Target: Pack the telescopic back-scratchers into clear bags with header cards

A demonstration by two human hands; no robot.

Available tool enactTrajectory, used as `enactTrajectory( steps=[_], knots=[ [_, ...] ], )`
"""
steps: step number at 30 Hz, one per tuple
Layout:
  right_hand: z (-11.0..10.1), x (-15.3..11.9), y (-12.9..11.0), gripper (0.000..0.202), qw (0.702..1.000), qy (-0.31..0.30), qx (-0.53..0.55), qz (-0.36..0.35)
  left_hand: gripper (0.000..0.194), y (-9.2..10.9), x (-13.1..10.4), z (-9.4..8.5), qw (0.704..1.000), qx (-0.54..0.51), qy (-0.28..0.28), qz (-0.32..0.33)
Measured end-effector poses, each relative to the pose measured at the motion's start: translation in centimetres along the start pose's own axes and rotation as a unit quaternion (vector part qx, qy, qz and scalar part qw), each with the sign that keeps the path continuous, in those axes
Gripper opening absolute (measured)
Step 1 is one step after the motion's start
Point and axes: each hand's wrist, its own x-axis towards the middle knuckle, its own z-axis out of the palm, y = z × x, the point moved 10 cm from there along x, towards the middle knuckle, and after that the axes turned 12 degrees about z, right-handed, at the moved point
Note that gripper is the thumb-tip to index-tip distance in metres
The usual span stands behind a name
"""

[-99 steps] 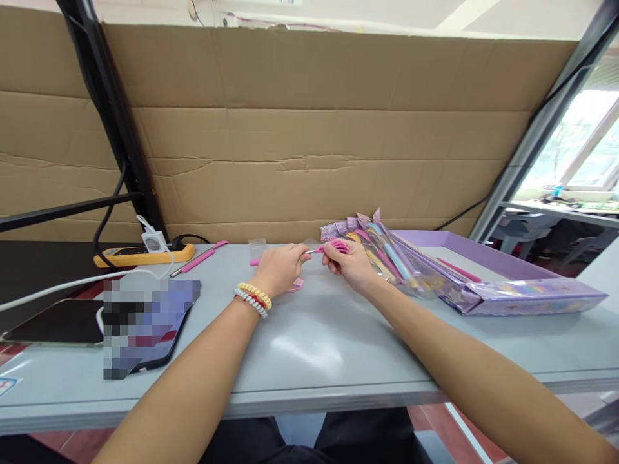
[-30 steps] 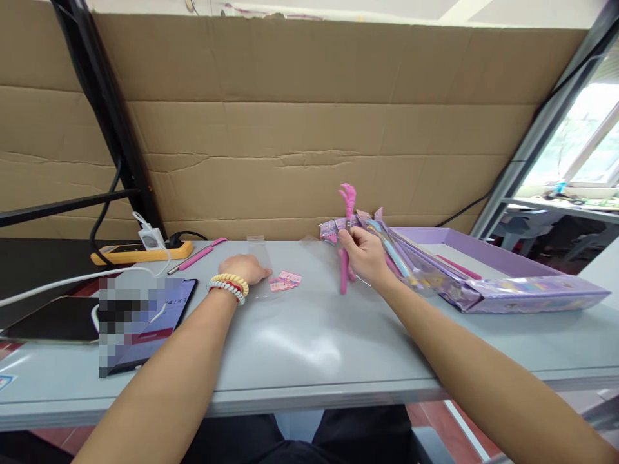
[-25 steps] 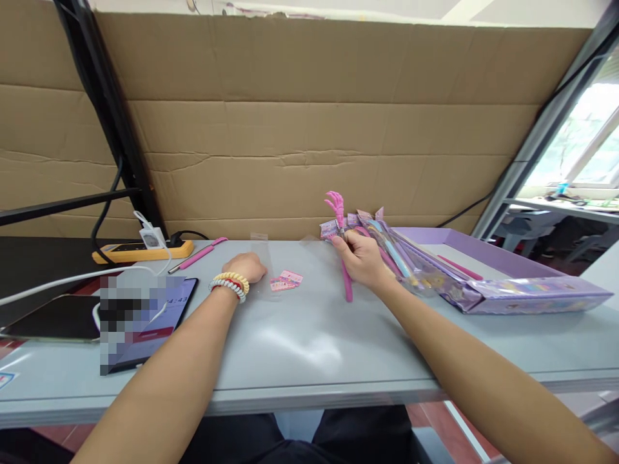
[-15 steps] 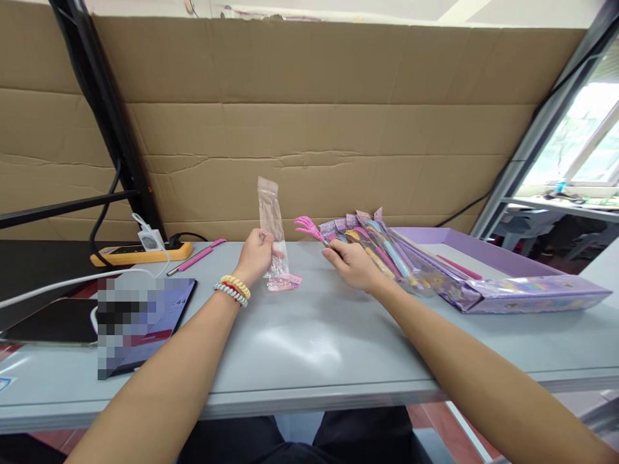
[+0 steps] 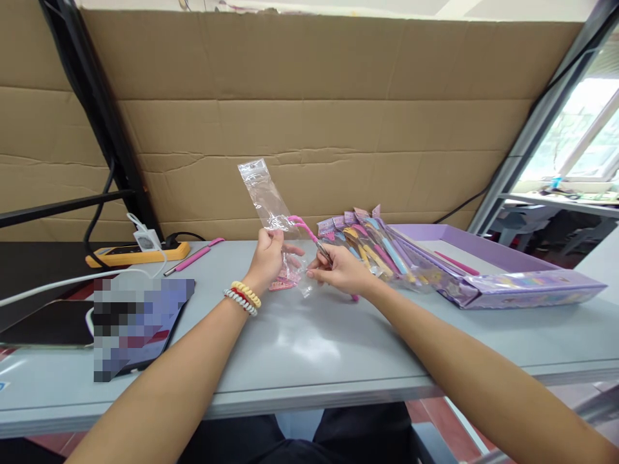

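My left hand (image 5: 267,261) is closed on a clear plastic bag (image 5: 265,193) that leans up and to the left, its lower end crumpled around the fingers. A pink printed card (image 5: 283,282) shows low at the bag, just above the table. My right hand (image 5: 345,267) grips a pink back scratcher (image 5: 304,227) with a metal shaft. Its bent pink head points up-left, against or just beside the bag; I cannot tell whether it is inside. A pink handle tip shows below my right hand. Beside that hand lie several bagged back scratchers (image 5: 377,248) in different colours.
An open purple box (image 5: 536,291) stands at the right, with a pink stick (image 5: 457,263) in it. On the left are another pink stick with a metal end (image 5: 196,256), a yellow power strip (image 5: 116,258), a tablet (image 5: 169,322) and a dark phone (image 5: 48,325). Cardboard (image 5: 309,122) lines the back.
My hands have come closer together. The bag has tilted to the left, and the back scratcher has turned, its head now up at the bag. My left hand has shifted slightly right.
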Motion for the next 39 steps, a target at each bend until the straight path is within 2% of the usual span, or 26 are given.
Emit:
enactTrajectory(
  steps=[4,8,10,14,17,20,25,30,39],
  knots=[
    [-0.7,0.2,-0.2,0.043,0.999,0.028,0.019,-0.020,0.037,0.3,-0.2,1.0,0.999,-0.011,-0.049,0.003],
    [-1.9,0.2,-0.7,0.038,0.993,0.090,-0.056,-0.057,0.033,-0.4,-0.9,2.2,0.991,0.049,-0.127,-0.018],
    [-2.1,0.0,-1.2,0.036,0.986,0.106,-0.103,-0.079,0.026,-0.6,-0.9,2.2,0.988,0.082,-0.131,-0.016],
    [-2.3,-0.4,-1.9,0.038,0.968,0.131,-0.197,-0.085,0.014,-0.2,0.1,0.1,0.994,0.099,-0.048,0.010],
    [-1.8,-0.3,-1.4,0.043,0.962,0.095,-0.253,-0.046,0.015,0.4,0.7,-1.6,0.996,0.078,0.010,0.031],
    [-1.6,-0.1,-0.6,0.048,0.956,0.070,-0.283,-0.019,0.018,0.6,0.9,-2.6,0.997,0.042,0.045,0.041],
    [-2.1,0.1,-0.3,0.051,0.946,0.092,-0.309,-0.022,0.021,0.5,1.0,-2.9,0.996,-0.020,0.072,0.041],
    [-2.8,0.0,-0.3,0.051,0.940,0.120,-0.320,-0.016,0.019,0.2,0.8,-3.8,0.992,-0.029,0.122,0.010],
    [-4.2,-0.5,-1.4,0.048,0.940,0.191,-0.281,-0.035,0.019,0.5,0.8,-4.1,0.990,-0.032,0.133,0.011]
  ],
)
